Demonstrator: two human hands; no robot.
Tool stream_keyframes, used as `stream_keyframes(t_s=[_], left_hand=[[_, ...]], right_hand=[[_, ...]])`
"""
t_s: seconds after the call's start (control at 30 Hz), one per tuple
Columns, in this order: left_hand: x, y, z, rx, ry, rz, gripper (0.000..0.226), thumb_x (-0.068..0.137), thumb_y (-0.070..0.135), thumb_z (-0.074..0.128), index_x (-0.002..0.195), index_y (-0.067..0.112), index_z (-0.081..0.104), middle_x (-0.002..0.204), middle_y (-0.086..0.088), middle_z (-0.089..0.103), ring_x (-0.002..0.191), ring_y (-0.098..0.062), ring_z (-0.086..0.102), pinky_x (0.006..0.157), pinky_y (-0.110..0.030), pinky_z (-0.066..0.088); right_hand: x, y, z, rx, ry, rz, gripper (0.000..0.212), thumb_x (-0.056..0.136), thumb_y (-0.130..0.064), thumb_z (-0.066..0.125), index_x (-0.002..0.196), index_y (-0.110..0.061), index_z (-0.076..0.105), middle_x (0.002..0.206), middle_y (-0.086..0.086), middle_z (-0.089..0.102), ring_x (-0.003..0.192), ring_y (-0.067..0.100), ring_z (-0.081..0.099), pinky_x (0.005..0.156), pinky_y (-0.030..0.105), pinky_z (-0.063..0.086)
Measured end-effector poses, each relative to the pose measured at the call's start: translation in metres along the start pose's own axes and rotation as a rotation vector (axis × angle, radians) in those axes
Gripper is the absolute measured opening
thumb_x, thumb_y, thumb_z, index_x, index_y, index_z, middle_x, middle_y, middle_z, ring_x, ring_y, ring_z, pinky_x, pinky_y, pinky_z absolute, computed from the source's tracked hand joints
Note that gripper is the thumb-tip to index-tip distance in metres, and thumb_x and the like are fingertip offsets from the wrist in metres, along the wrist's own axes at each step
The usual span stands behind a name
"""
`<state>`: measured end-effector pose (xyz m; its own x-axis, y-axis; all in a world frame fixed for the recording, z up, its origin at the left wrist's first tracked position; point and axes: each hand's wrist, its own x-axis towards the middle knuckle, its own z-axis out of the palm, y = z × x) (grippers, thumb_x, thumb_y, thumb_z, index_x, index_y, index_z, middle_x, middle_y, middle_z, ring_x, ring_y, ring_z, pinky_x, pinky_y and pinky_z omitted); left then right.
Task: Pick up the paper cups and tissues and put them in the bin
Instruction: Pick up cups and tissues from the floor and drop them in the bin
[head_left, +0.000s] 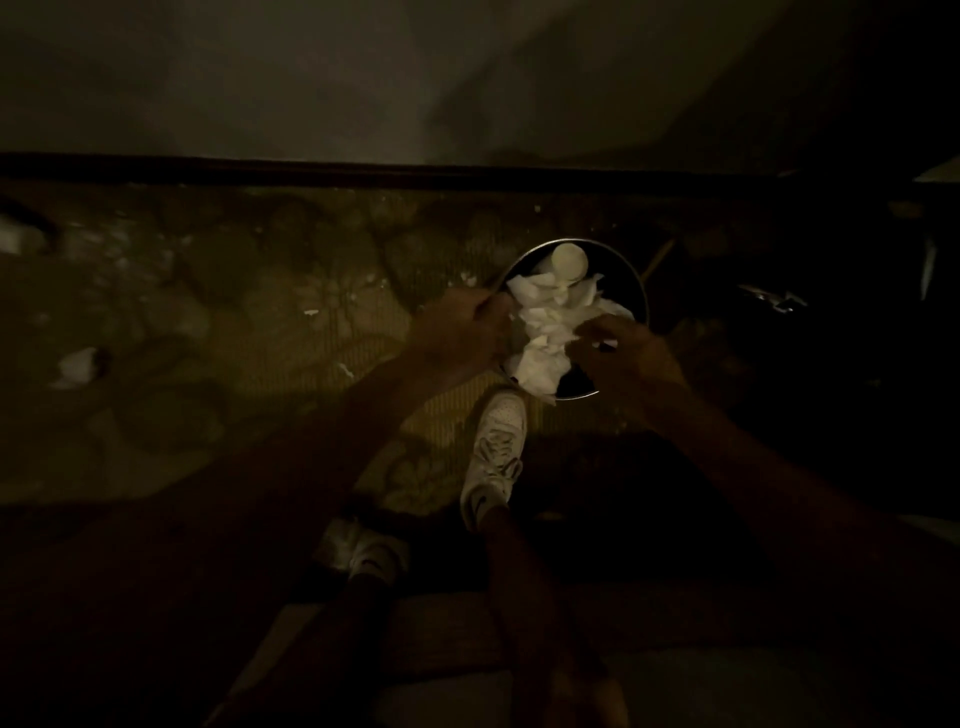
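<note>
Dimly | left hand (462, 325) at bin (642, 291) left rim, right hand (631, 361) over near rim | both grips unreadable | tissues (540, 332) heaped inside

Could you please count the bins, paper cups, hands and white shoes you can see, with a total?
bin: 1
paper cup: 1, in the bin
hands: 2, left hand and right hand
white shoes: 2
Total: 6
The tissues lie in one crumpled heap in the bin, too merged to count.
</note>
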<state>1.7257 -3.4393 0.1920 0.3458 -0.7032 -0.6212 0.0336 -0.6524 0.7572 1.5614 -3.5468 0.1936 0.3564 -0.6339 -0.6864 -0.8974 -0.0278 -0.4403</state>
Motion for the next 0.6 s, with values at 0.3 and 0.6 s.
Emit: stream_keyframes(t_s=[0.3,0.6], left_hand=[[-0.206,0.060,-0.184,0.114,0.327,0.267,0.047,0.101,0.033,0.052,0.064,0.004,0.051,0.056,-0.004,0.047,0.051,-0.005,0.041,0.049,-0.028,0.034],[-0.423,0.011,-0.309,-0.200,0.823,0.142,0.047,0.100,0.042,0.052,0.066,0.010,0.059,0.049,0.009,0.048,0.045,0.000,0.045,0.043,-0.021,0.033]], right_hand=[[-0.195,-0.187,0.042,-0.070,-0.091,-0.436,0.023,0.082,-0.038,0.071,0.097,-0.023,0.062,0.081,-0.005,0.063,0.075,0.010,0.060,0.070,0.028,0.050],[-0.345,-0.321,0.155,-0.210,-0.391,-0.578,0.014,0.086,-0.033,0.068,0.091,-0.020,0.067,0.085,-0.006,0.067,0.080,0.009,0.063,0.074,0.033,0.053]])
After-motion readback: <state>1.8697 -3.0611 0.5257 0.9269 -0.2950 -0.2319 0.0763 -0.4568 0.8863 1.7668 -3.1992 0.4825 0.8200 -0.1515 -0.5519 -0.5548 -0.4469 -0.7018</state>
